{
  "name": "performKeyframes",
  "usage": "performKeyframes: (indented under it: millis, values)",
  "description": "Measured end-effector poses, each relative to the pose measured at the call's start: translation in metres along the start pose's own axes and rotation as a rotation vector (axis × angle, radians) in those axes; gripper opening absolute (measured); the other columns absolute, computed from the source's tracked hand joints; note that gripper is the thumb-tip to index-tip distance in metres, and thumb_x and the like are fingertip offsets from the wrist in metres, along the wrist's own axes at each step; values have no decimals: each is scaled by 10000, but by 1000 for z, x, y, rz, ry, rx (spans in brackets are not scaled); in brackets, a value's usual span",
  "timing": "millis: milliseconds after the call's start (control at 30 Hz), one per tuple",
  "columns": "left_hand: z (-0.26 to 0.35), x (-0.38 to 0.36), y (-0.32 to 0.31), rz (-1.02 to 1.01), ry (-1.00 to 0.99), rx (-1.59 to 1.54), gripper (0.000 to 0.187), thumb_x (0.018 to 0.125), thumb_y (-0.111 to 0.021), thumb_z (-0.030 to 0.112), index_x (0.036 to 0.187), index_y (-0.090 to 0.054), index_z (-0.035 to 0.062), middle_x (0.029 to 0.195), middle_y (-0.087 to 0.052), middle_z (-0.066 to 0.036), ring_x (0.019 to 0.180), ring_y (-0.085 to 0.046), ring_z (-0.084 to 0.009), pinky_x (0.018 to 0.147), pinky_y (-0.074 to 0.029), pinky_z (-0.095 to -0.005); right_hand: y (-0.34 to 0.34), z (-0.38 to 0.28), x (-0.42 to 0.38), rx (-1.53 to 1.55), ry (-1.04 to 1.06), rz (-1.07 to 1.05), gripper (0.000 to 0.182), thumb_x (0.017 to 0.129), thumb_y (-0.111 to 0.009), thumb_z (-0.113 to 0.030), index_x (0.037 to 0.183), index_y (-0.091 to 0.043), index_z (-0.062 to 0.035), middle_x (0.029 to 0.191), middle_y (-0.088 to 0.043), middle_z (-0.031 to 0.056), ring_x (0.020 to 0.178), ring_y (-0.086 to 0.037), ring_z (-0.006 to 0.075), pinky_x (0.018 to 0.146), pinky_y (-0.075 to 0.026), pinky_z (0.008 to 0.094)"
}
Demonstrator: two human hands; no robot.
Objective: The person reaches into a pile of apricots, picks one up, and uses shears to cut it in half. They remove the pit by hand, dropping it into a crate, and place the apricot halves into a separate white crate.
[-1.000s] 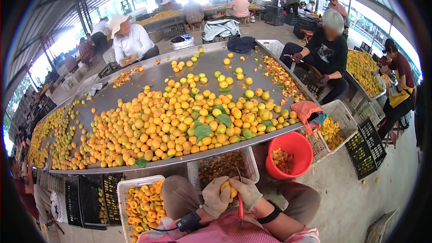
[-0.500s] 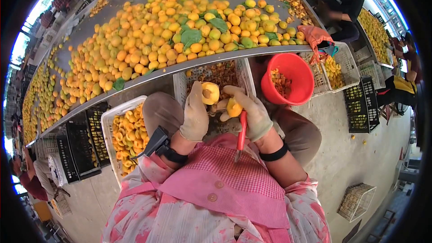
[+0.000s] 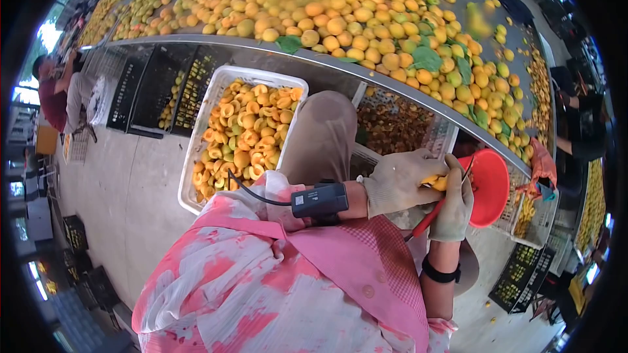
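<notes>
Both my hands wear pale work gloves and meet near the red bucket (image 3: 492,189). My left hand (image 3: 407,180) is closed around an orange-yellow apricot (image 3: 434,183), which shows only partly between the gloves. Right against it, my right hand (image 3: 454,204) is wrapped round a red-handled tool (image 3: 426,222). The handle points down toward my apron, and a thin metal tip sticks up above the fingers. Glove and fingers cover the middle of the tool. Below and left of my hands, a white crate (image 3: 190,180) holds halved apricots (image 3: 245,134).
A metal table (image 3: 314,57) piled with whole apricots (image 3: 340,23) and some leaves runs across in front. Under its edge sits a crate of brown scraps (image 3: 392,121). Black crates (image 3: 154,95) stand at left, an orange bag (image 3: 541,162) hangs at right. Other people sit nearby.
My view has swung left, bringing the crate of halves nearer the middle. My hands, apart before with yellow fruit in each, are now together around one partly hidden apricot.
</notes>
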State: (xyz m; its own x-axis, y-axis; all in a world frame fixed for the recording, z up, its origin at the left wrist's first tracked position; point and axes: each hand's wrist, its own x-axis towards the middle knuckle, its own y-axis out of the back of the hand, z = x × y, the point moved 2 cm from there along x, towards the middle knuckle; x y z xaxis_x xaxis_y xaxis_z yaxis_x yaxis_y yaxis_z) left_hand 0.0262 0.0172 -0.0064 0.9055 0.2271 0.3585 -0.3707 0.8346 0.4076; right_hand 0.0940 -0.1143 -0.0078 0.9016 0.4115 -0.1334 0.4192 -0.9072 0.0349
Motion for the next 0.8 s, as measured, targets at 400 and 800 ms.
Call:
performKeyframes:
  millis: [400, 800]
  values:
    - [-82, -41, 158, 513, 322, -10, 288, 806, -745, 186, 1017, -677, 2, 865, -680, -88, 770, -640, -178, 692, -506, -291, -20, -5, 7, 336, -369, -36, 510, 1007, -476, -400, 1319, -520, 2, 1097, -679, 159, 801, -706, 178, 428, -419, 205]
    - [-376, -198, 227, 172, 1226, 454, 596, 798, -675, 554, 1141, -701, 68, 1033, -719, -158, 992, -679, -271, 873, -515, -354, -33, 12, -15, 464, -512, -459, 528, 994, -470, -400, 1382, -469, -42, 980, -698, 136, 733, -699, 200, 441, -461, 234]
